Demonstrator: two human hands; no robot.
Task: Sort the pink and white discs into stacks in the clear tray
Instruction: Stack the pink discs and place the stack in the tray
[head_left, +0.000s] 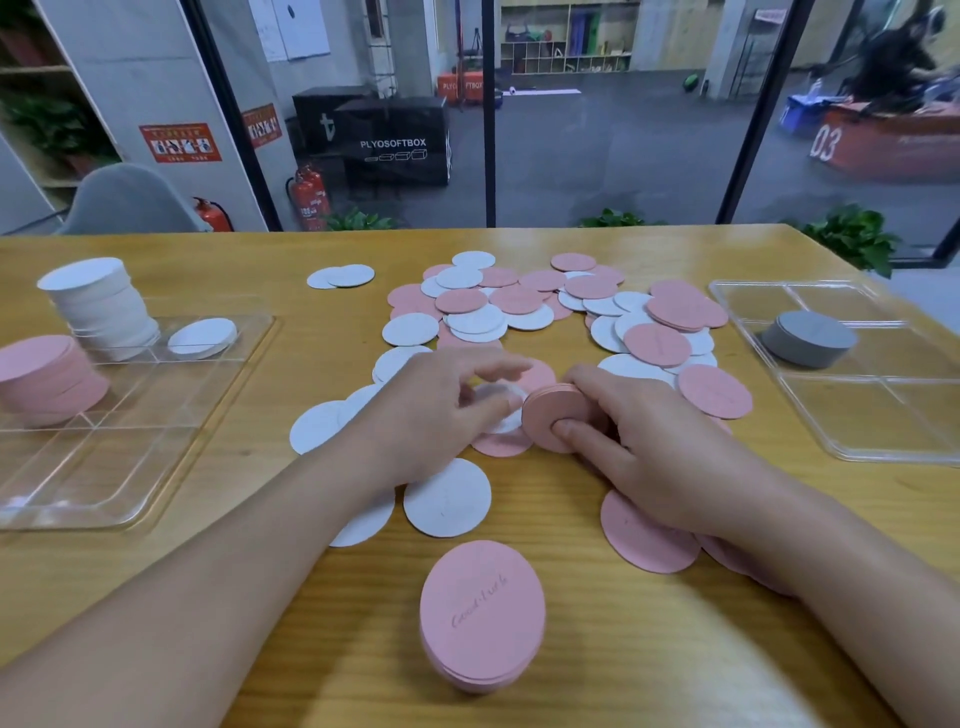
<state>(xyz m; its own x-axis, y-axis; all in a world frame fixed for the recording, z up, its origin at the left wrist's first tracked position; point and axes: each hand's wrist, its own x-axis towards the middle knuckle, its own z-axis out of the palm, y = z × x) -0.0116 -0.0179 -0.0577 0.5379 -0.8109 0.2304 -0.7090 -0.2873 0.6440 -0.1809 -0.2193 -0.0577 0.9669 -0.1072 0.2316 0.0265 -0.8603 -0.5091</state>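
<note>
Pink and white discs (519, 306) scattered in a loose pile over the middle of the wooden table (208, 597). On the left, a clear tray (130, 457) with a tall white stack (101, 309) in a back part, a few leaning white discs (203, 338) just beside it, and a pink stack (44, 376) nearer in front. On the right, a second clear tray (883, 415) with a grey stack (808, 339) inside. Near the front edge, a small pink pile (483, 618) on the bare table. Right hand (649, 441) gripping a thin stack of pink discs (553, 421) on edge, thumb in front, fingers behind. Left hand (436, 410) curled, pinching a white disc (496, 410) right beside that pink stack.
</note>
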